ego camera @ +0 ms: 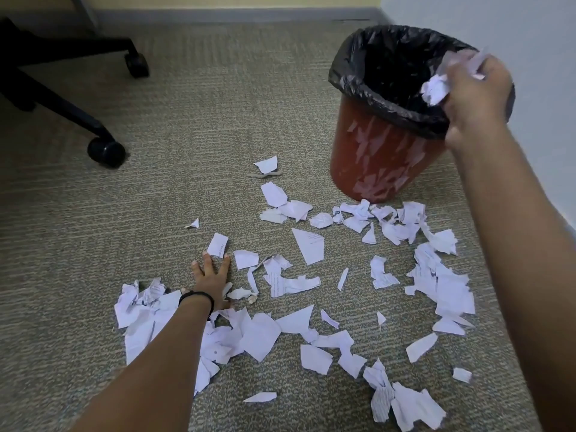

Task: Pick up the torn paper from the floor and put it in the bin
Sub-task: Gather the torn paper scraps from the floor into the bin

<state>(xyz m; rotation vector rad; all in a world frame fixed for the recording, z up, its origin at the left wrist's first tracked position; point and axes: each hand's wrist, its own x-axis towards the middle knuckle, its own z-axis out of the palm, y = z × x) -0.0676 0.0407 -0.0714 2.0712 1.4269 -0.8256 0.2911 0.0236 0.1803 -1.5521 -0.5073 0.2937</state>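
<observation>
Several torn white paper scraps lie scattered over the carpet in front of me. A red bin with a black liner stands at the upper right. My right hand is over the bin's near right rim and grips a crumpled bunch of paper. My left hand lies flat on the carpet with fingers spread, its fingertips touching a small scrap. A dark band circles that wrist.
An office chair base with black castors stands at the upper left. A pale wall runs along the right behind the bin, and a skirting board crosses the top. Bare carpet stretches to the left of the scraps.
</observation>
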